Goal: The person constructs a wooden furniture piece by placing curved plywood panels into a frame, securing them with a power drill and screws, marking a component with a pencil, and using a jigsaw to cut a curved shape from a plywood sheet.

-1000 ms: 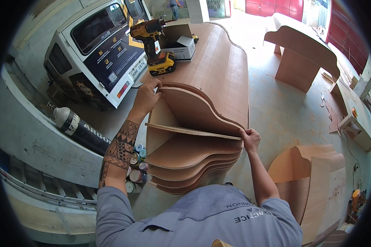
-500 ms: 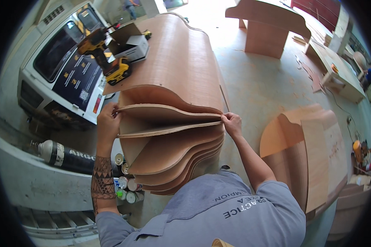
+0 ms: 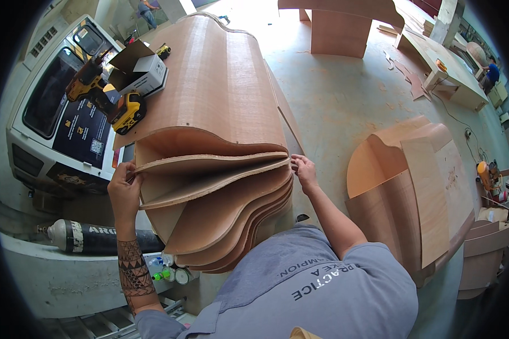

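A stack of thin, wavy-edged curved plywood panels fans out in front of me. My left hand (image 3: 124,189) pinches the left end of an upper curved plywood panel (image 3: 167,160) between thumb and fingers. At the opposite end, my right hand (image 3: 304,172) has its fingertips closed at the panel's narrow right edge. A second panel (image 3: 209,186) lies just below, nearly meeting the first on the right and gaping from it on the left. Several more panels (image 3: 209,231) hang lower, close to my body.
Behind the stack stretches a large curved plywood sheet (image 3: 209,85), bearing a yellow-black cordless drill (image 3: 104,99) and an open box (image 3: 147,76). A van (image 3: 56,101), gas cylinder (image 3: 96,236) and cans (image 3: 182,276) are left. Another plywood form (image 3: 379,198) stands right; a person (image 3: 147,12) is far off.
My view has shifted, so the stack and both hands appear farther left. Both hands stay at the panel's ends, and the right fingers look slightly straighter.
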The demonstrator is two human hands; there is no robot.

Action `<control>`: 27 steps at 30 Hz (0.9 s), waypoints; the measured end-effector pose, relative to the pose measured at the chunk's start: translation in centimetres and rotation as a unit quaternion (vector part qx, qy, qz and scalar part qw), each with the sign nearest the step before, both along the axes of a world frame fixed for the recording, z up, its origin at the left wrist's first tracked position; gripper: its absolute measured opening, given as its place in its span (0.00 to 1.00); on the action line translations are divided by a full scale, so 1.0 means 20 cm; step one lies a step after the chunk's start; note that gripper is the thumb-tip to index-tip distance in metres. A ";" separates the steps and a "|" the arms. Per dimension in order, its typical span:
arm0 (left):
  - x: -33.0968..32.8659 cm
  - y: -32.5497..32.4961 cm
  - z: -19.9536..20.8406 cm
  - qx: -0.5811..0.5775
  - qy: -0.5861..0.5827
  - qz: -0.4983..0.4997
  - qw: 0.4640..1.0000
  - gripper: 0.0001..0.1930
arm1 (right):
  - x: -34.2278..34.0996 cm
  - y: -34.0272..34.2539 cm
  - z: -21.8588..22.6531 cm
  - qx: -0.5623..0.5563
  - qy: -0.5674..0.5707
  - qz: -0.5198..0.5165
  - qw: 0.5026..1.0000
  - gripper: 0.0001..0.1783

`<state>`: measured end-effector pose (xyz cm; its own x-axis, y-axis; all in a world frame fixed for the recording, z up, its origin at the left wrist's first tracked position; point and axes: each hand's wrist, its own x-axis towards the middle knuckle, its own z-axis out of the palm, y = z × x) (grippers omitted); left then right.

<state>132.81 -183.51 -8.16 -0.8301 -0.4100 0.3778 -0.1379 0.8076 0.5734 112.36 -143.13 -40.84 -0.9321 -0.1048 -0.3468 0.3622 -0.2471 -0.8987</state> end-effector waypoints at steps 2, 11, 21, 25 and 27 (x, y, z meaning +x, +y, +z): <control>0.00 -0.01 0.00 -0.006 -0.005 0.005 1.000 0.09 | -0.03 0.00 0.01 0.074 0.081 -0.023 0.994 0.15; -0.04 0.01 0.05 -0.152 -0.011 -0.003 0.988 0.12 | -0.22 0.03 0.35 0.227 0.331 0.203 0.893 0.11; -0.09 0.02 0.09 -0.156 -0.042 0.005 0.987 0.13 | -0.29 0.09 0.36 0.222 0.398 0.232 0.859 0.06; -0.08 0.03 0.09 -0.132 -0.042 0.008 0.990 0.13 | -0.26 0.08 0.37 0.255 0.403 0.232 0.848 0.06; -0.07 0.03 0.08 -0.134 -0.039 0.004 0.990 0.13 | -0.25 0.07 0.37 0.256 0.404 0.228 0.848 0.05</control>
<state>131.41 -183.01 -6.49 -0.8586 -0.3102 0.4082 -0.1802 0.9280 0.3261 107.42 -141.78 -33.52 -0.7897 -0.5476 0.2767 -0.4707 0.2515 -0.8457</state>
